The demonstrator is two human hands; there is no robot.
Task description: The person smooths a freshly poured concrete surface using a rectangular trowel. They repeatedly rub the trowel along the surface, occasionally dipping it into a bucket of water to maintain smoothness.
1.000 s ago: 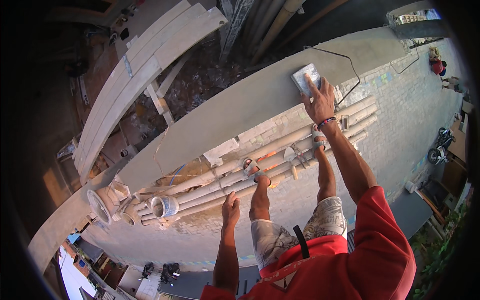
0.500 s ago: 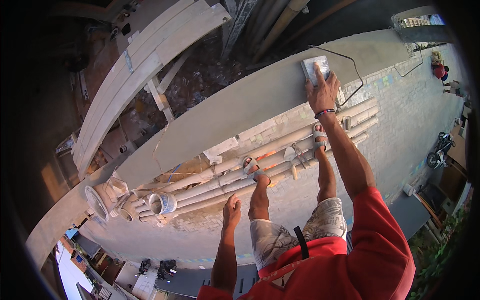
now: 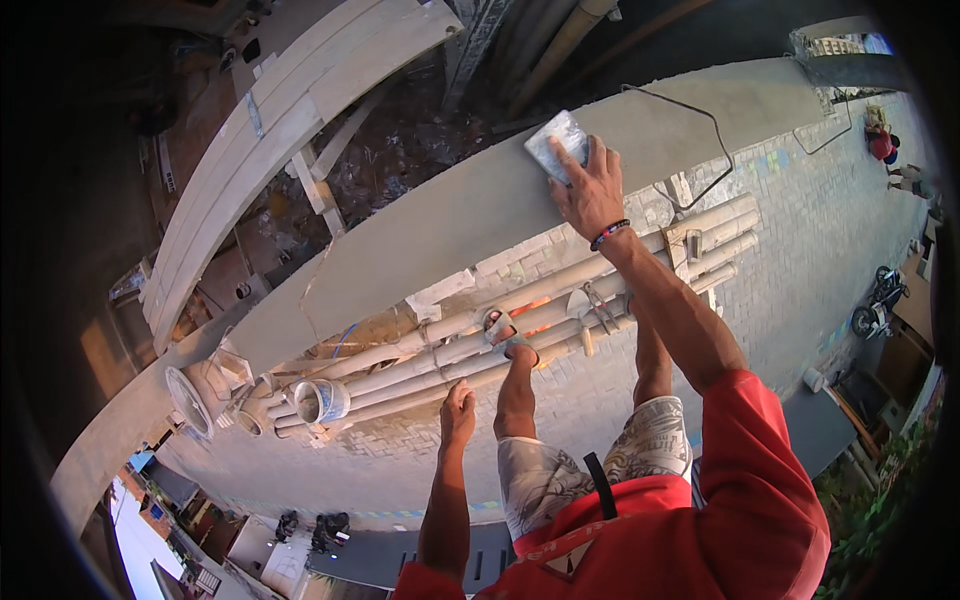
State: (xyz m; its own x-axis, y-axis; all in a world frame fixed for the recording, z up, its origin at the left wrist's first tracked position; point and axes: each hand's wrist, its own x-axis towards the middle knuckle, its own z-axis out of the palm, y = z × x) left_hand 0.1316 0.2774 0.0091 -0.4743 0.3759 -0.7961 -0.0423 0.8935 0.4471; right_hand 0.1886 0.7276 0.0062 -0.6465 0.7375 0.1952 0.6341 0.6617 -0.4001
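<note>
My right hand (image 3: 592, 190) presses a shiny, pale grey rectangular block (image 3: 558, 146) against the smooth grey plaster band (image 3: 430, 215), near its upper edge. The fingers lie over the block's back, and its underside is hidden. My left hand (image 3: 458, 412) hangs low over the bamboo poles (image 3: 400, 381), apart from the plaster, with loosely bent fingers and nothing visible in it. A trowel (image 3: 579, 303) and a pincer-like tool (image 3: 600, 308) rest on the poles by my sandalled foot (image 3: 497, 328).
A white bucket (image 3: 322, 401) stands at the left end of the poles. Bent dark wire (image 3: 715, 135) sticks out of the band at the right. Curved pale boards (image 3: 290, 130) rise behind. Paving (image 3: 790, 240) lies far below; a motorcycle (image 3: 879, 302) stands there.
My right hand has slid the block leftward along the plaster band. My left hand has shifted only slightly, and my right forearm now covers the other foot.
</note>
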